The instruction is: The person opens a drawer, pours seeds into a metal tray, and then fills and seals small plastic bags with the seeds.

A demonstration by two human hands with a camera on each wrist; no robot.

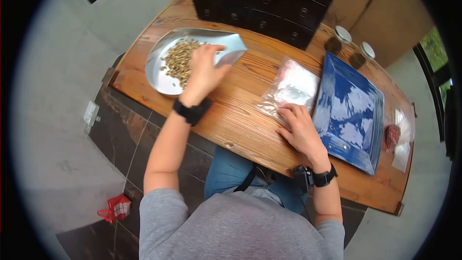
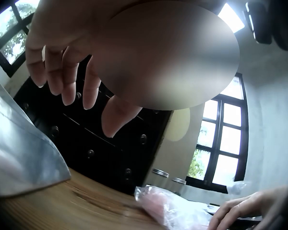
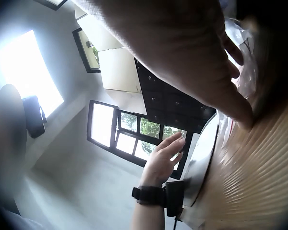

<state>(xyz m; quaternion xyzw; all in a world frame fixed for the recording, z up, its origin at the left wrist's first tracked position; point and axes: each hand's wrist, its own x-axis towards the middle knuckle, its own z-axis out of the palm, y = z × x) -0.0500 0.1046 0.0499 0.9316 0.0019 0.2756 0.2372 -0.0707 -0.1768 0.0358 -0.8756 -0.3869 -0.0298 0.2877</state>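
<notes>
My left hand [image 1: 204,70] hovers over the right part of a metal scoop pan [image 1: 236,44], holding nothing. Its fingers [image 2: 69,79] hang loose and apart in the left wrist view. Tan-green beans [image 1: 177,62], like raw coffee beans, lie heaped in the pan, partly covered by this hand. At the near edge of a clear plastic bag [image 1: 297,86] rests my right hand [image 1: 302,129], fingers lightly bent and fingertips touching the plastic. Some pinkish content shows through the bag [image 2: 158,203], which lies flat on the wooden table.
A blue rectangular tray [image 1: 377,127] with pale glossy patches lies right of the bag. Two lidded jars [image 1: 340,37] stand behind it. Near the table's right end is a small dark-red bundle [image 1: 392,136] with clear plastic. A black drawer cabinet [image 1: 250,2] lines the back.
</notes>
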